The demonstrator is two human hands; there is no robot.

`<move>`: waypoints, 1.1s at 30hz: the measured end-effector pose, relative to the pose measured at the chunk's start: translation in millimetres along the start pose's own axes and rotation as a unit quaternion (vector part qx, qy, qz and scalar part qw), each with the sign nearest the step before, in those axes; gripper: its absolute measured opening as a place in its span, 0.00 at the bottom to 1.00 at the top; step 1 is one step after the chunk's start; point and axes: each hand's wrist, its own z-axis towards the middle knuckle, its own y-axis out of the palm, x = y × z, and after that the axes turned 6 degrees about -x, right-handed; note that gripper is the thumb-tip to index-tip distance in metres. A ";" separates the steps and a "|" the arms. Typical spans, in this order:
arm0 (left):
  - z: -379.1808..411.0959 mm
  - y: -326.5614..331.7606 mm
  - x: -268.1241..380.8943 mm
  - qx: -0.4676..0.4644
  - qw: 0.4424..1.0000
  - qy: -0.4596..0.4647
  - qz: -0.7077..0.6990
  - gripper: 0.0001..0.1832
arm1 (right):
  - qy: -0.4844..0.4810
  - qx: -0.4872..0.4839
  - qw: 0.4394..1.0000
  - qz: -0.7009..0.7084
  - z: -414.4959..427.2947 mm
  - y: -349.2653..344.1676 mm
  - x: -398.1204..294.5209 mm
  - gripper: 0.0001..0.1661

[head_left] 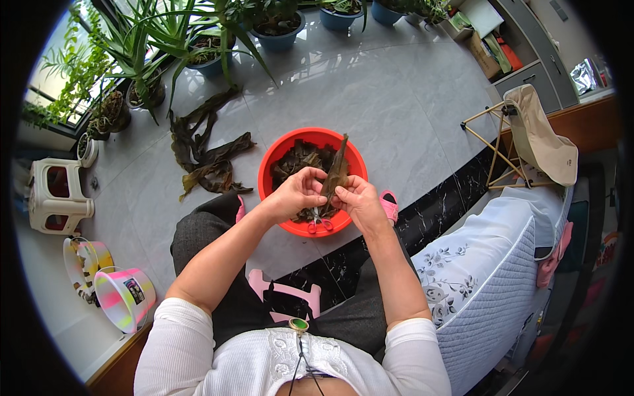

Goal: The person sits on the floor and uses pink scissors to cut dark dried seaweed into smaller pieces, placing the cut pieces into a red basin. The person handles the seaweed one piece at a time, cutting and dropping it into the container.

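Over a red plastic basin (264, 173), both of my hands hold one brownish-green strip of dried kelp (339, 166). My left hand (296, 194) pinches its left edge between thumb and fingers. On the other side my right hand (364, 200) grips the strip's lower part, and its narrow tip points away from me. Dark kelp pieces (307, 157) fill much of the basin. Scissors with red-pink handles (319, 226) lie at the basin's near side, their blades partly over the pieces. Longer kelp strips (203, 148) are spread on the floor to the left.
Potted aloe plants (210, 52) line the far edge of the grey tile floor (346, 79). Leftward are a cream plastic stool (62, 198) and a pink-and-white bucket (124, 299). A folding chair (537, 133) and a quilted bed cover (490, 292) are to the right.
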 end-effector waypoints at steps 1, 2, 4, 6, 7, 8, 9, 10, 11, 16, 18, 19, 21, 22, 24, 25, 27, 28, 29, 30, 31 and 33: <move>0.4 -0.8 -0.8 -0.001 1.000 -0.007 -0.011 0.23 | -0.007 0.002 1.000 0.002 -0.5 1.7 -1.2 0.07; 0.9 -1.2 -1.6 -0.002 1.000 -0.013 -0.022 0.23 | -0.013 0.003 1.000 0.003 -0.7 4.1 -2.5 0.07; 1.8 0.4 -4.4 0.067 0.997 0.034 0.035 0.22 | -0.030 0.016 0.999 -0.021 -0.2 4.7 -2.9 0.06; 2.9 6.0 -3.9 0.147 0.967 0.119 0.169 0.19 | -0.050 0.039 0.995 -0.072 0.8 3.4 -2.6 0.06; 2.4 10.5 -2.1 0.212 0.943 0.164 0.197 0.14 | -0.055 0.054 0.992 -0.098 0.7 4.0 -2.8 0.06; 0.5 11.5 2.0 0.215 0.912 0.208 0.282 0.12 | -0.060 0.069 0.988 -0.123 0.6 5.8 -3.2 0.06; -2.6 13.7 9.6 0.216 0.870 0.249 0.366 0.10 | -0.064 0.082 0.983 -0.148 0.7 7.9 -2.7 0.06; -2.4 15.4 8.5 0.202 0.876 0.239 0.368 0.09 | -0.072 0.084 0.983 -0.146 0.9 8.5 -1.2 0.07; -2.1 18.4 6.8 0.188 0.881 0.229 0.370 0.09 | -0.079 0.086 0.983 -0.144 1.0 8.8 0.2 0.07; -0.5 15.6 -2.1 0.158 0.901 0.166 0.367 0.07 | -0.071 0.081 0.987 -0.122 0.9 10.1 0.8 0.10; -1.7 16.5 -1.4 0.146 0.920 0.137 0.338 0.07 | -0.057 0.072 0.990 -0.103 1.1 8.5 1.9 0.10; -2.2 17.1 -0.7 0.140 0.928 0.122 0.323 0.08 | -0.046 0.072 0.994 -0.075 0.8 8.6 1.7 0.11; -0.7 14.5 -1.2 0.122 0.953 0.095 0.262 0.08 | -0.023 0.071 0.997 -0.020 0.1 10.6 0.4 0.12; -0.1 13.0 -2.1 0.113 0.963 0.081 0.231 0.08 | -0.018 0.064 0.998 0.000 0.0 10.4 0.4 0.12; 1.3 11.5 -6.6 0.108 0.970 0.079 0.205 0.07 | -0.008 0.050 0.998 0.038 -0.2 8.7 -0.1 0.12; 1.8 11.1 -8.5 0.105 0.973 0.078 0.192 0.07 | -0.015 0.050 0.998 0.025 -0.3 8.5 -0.3 0.12; 1.9 11.9 -11.0 0.104 0.973 0.073 0.194 0.07 | -0.030 0.051 0.998 -0.002 -0.7 8.2 -0.2 0.11; 2.0 12.6 -11.3 0.104 0.973 0.070 0.195 0.07 | -0.039 0.053 0.998 -0.012 -0.4 8.2 0.1 0.11; 2.0 12.9 -11.1 0.107 0.972 0.076 0.194 0.07 | -0.048 0.055 0.997 -0.021 0.0 8.5 0.5 0.10; 2.0 14.0 -9.4 0.109 0.972 0.082 0.193 0.07 | -0.058 0.057 0.996 -0.031 0.2 8.3 0.8 0.10; 2.0 14.7 -8.2 0.111 0.971 0.088 0.192 0.07 | -0.062 0.063 0.995 -0.040 0.5 8.2 1.2 0.10; 2.1 14.8 -7.3 0.114 0.972 0.083 0.187 0.07 | -0.071 0.074 0.993 -0.060 1.2 8.5 2.1 0.09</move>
